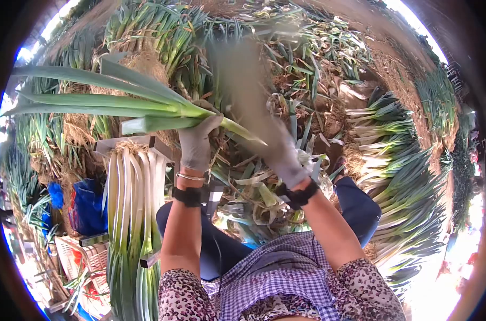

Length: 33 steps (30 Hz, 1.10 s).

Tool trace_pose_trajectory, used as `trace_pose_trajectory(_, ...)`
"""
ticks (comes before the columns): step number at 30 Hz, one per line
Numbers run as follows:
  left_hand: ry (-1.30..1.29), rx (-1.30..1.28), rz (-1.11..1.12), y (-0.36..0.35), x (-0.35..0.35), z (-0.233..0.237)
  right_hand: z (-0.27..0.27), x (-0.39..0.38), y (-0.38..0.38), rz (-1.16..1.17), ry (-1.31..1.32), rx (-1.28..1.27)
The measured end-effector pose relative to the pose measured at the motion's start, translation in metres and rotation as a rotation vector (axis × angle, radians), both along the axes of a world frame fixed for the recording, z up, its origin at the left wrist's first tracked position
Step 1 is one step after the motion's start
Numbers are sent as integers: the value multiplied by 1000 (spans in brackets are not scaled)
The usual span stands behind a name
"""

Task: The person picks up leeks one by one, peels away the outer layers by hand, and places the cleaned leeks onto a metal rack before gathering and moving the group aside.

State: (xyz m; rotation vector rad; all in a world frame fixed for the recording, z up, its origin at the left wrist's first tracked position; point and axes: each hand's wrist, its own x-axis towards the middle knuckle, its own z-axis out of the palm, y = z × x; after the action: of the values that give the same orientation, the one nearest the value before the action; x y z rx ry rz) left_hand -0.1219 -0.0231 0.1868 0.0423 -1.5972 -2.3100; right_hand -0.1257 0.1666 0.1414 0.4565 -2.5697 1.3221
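Heap of leeks (173,32), untrimmed, roots and earth attached, across the far ground. Pile of leeks (403,182), white shanks towards the person, laid in rows on the ground at the right. Trimmed leeks (133,214), stacked lengthwise in a metal frame (106,144) at the left, beside the person's knee. Peelings (253,198), loose pale and green strips, littering the ground between the knees. Blue bag (88,206), left of the frame. Leek (147,107), single, held in the air above the peelings, green leaves fanned out to the left, pale shank pointing right. Left hand (195,144), gloved, fingers clamped round the leek where leaves meet shank. Right hand (283,152), gloved, at the shank end, motion-blurred; grip cannot be told. Bangle (190,176), thin, on the left wrist.
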Motion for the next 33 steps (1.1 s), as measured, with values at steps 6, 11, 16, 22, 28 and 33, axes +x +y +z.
trace_pose_trajectory(6,-133,57,-46,-3,5,-3,7,-13,-42,114,120,-40)
trace_pose_trajectory(11,-172,14,-64,-5,3,-8,23,-6,-33,108,111,-32)
trace_pose_trajectory(16,-314,74,-82,-9,1,-27,26,9,-43,45,201,97)
trace_pose_trajectory(22,-324,159,-57,-3,15,1,18,15,-44,60,174,-89)
trace_pose_trajectory(28,-239,-8,-180,-14,8,-7,12,3,-29,196,-183,-282)
trace_pose_trajectory(33,-172,-273,-57,-26,-3,-16,-7,22,0,248,-320,-767)
